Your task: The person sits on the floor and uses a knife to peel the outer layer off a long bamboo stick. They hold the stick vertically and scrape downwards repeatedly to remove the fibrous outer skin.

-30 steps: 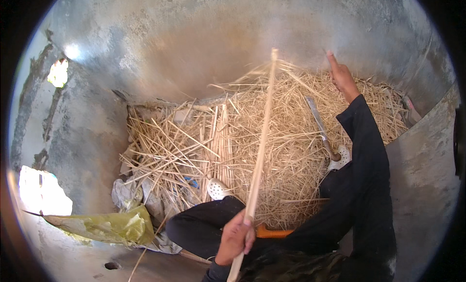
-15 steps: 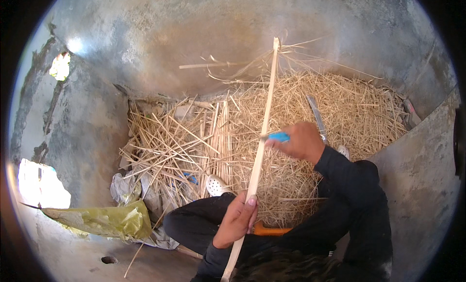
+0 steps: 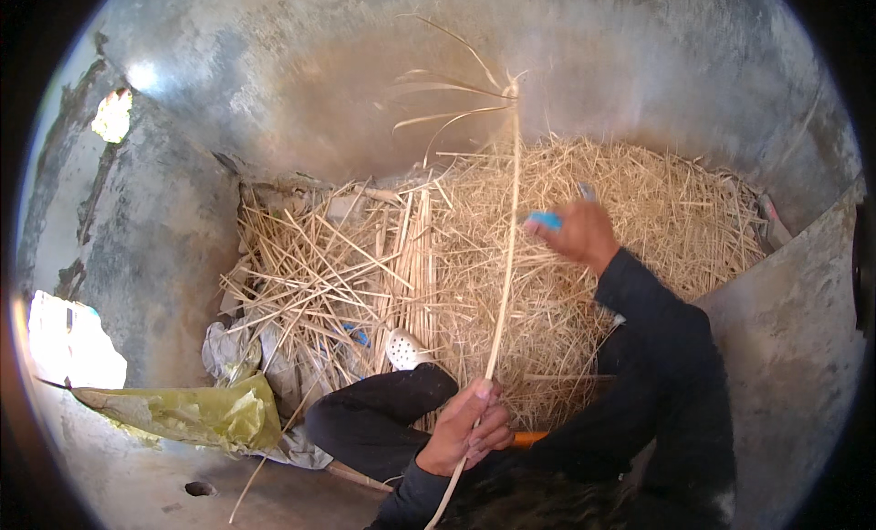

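Note:
My left hand (image 3: 467,427) is closed around the lower part of a long, pale bamboo strip (image 3: 508,284). The strip runs up and away from me, its narrow edge towards view, and thin curled shavings (image 3: 456,90) hang off its far end. Just right of the strip, my right hand (image 3: 582,233) is closed on a small blue-handled tool (image 3: 546,221). Its working end is blurred and too small to make out; a narrow gap shows between it and the strip. Beneath both hands spreads a heap of straw-coloured shavings (image 3: 657,229).
Loose thin sticks (image 3: 310,275) lie at the left. A white perforated shoe (image 3: 405,349) is near my bent knee. Yellow-green sheeting (image 3: 192,419) lies at lower left. An orange handle (image 3: 529,437) shows by my lap. Part of a metal blade (image 3: 587,192) shows behind my right hand. Concrete walls (image 3: 319,83) enclose the space.
The strip has turned from its broad face to its edge, and its shavings now hang to the left. My right hand has moved up and slightly right, away from the strip.

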`<act>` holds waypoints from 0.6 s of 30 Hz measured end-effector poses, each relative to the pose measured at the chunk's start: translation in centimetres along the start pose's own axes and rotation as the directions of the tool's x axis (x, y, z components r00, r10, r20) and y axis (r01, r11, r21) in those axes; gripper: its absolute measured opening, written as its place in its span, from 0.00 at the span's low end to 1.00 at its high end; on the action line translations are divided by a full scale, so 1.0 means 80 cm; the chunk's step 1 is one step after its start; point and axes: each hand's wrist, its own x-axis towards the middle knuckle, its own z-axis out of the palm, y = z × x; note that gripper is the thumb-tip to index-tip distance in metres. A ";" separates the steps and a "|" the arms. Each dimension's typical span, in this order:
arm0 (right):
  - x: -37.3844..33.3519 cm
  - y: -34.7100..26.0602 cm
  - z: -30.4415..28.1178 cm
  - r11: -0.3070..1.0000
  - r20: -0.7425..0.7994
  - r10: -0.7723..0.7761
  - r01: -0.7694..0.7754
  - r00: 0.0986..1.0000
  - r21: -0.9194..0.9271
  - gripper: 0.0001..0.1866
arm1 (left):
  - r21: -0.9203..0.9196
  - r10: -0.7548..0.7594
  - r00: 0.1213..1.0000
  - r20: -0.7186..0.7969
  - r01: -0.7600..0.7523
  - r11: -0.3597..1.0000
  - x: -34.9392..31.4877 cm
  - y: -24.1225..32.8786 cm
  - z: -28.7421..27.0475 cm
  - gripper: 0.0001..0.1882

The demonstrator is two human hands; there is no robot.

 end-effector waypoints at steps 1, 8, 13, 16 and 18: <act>0.008 0.015 -0.006 0.998 0.031 0.066 -0.065 0.997 -0.014 0.40 | 0.010 -0.015 1.000 0.007 0.014 1.000 -0.003 -0.002 0.000 0.13; -0.004 -0.043 0.000 0.989 0.108 -0.140 0.134 0.984 0.060 0.42 | 0.253 0.089 0.993 -0.074 -0.068 0.965 -0.010 0.007 -0.007 0.14; 0.023 -0.002 0.003 0.996 -0.028 -0.094 0.093 0.995 -0.018 0.41 | 0.255 0.103 0.988 -0.112 -0.072 0.964 -0.015 0.008 0.000 0.13; 0.023 -0.009 0.011 0.997 0.010 -0.060 0.060 0.998 0.040 0.41 | 0.249 0.115 0.988 -0.101 -0.087 0.965 -0.019 0.010 0.005 0.13; 0.023 -0.014 0.007 0.998 0.046 -0.059 0.058 0.997 0.019 0.40 | 0.255 0.116 0.992 -0.055 -0.098 0.962 -0.022 0.006 -0.003 0.11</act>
